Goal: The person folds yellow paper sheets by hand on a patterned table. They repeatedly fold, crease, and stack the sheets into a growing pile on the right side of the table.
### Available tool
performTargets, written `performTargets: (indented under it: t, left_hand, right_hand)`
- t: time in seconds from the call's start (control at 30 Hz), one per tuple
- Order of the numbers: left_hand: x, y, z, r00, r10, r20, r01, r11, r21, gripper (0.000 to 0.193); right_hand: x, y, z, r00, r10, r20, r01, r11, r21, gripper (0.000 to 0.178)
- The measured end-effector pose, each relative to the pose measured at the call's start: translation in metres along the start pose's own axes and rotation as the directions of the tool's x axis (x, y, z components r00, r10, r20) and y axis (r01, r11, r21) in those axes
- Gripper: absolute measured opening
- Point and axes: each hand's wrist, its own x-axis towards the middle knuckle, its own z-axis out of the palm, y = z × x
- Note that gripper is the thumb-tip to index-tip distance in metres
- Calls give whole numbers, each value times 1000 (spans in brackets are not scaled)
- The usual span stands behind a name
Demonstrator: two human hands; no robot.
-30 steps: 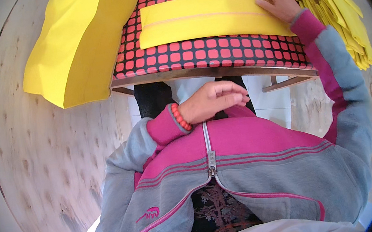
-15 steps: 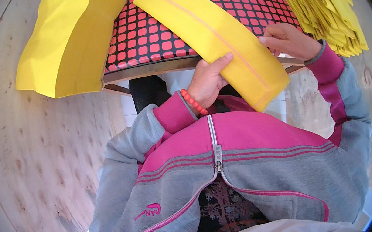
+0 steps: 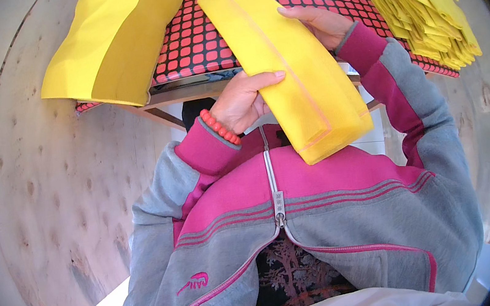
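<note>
A long folded yellow fabric piece (image 3: 286,64) is lifted off the table and angled toward my chest. My left hand (image 3: 241,101), with a red bead bracelet at the wrist, grips its left edge, thumb on top. My right hand (image 3: 320,22) holds it from the right side, fingers under and against the cloth. The piece's far end lies over the table (image 3: 199,41), which is covered in a black cloth with red squares.
A large sheet of yellow fabric (image 3: 115,37) hangs over the table's left edge. A stack of several folded yellow pieces (image 3: 423,2) sits at the table's right. Pale plywood floor (image 3: 46,197) surrounds me.
The yellow piece lay flat across the table a second ago; both hands have picked it up, turned it lengthwise and drawn it toward my body.
</note>
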Motion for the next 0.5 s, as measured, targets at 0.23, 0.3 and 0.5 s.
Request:
performTargets:
  t: [0.23,0.3,0.5]
  left_hand:
    - [20,54,10,945,328,-12,-302,882,362,40]
    - [31,95,10,923,381,-51,-193,575,795,34]
    - [99,159,18,762,558,328,-613,457,645,39]
  right_hand:
    - [-6,-62,34,884,-468,20,450,837,-310,32]
    - [-16,-96,43,769,-639,25,611,723,-322,27]
    - [-26,-162,38,521,-841,148,768,386,-511,34]
